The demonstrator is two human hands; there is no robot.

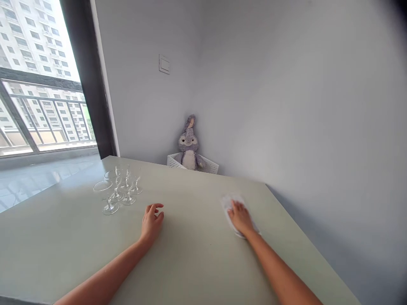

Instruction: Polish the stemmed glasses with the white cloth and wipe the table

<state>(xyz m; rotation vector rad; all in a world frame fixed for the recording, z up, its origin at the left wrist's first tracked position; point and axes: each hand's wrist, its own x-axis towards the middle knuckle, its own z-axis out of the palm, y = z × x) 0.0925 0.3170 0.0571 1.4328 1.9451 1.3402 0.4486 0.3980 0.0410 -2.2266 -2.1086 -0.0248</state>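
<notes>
A white cloth lies on the right part of the pale table, slightly blurred. My right hand presses down on it from above, fingers a little curled over the fabric. Left of the middle, my left hand rests on its side at the table surface, thumb and fingers loosely bent and apart, with nothing in it. Several clear stemmed glasses stand upright in a close group beyond my left hand, not touched by it.
The pale table reaches the wall on the right, where its edge runs diagonally. Behind its far edge a grey plush toy sits in a white perforated basket. A light switch is on the wall; a window with railings is at left.
</notes>
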